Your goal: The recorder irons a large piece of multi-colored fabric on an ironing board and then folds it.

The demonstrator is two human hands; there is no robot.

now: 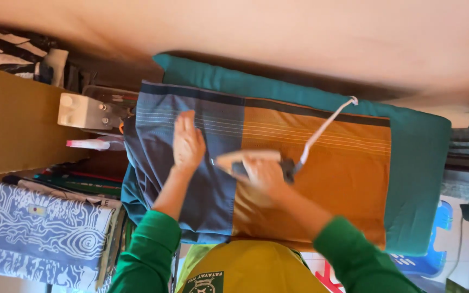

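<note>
where cloth [321, 163] spreads, sewing machine [82, 111] just left

Both arms reach forward from the bottom of the view in green sleeves pushed up to the forearm. The left hand [187, 142] lies flat, palm down, its fingers [184, 122] stretched out straight and close together, pointing away from the body. The right hand [265, 176] is curled into a closed grip, knuckles up, wrist slightly bent, and looks a little blurred.
</note>
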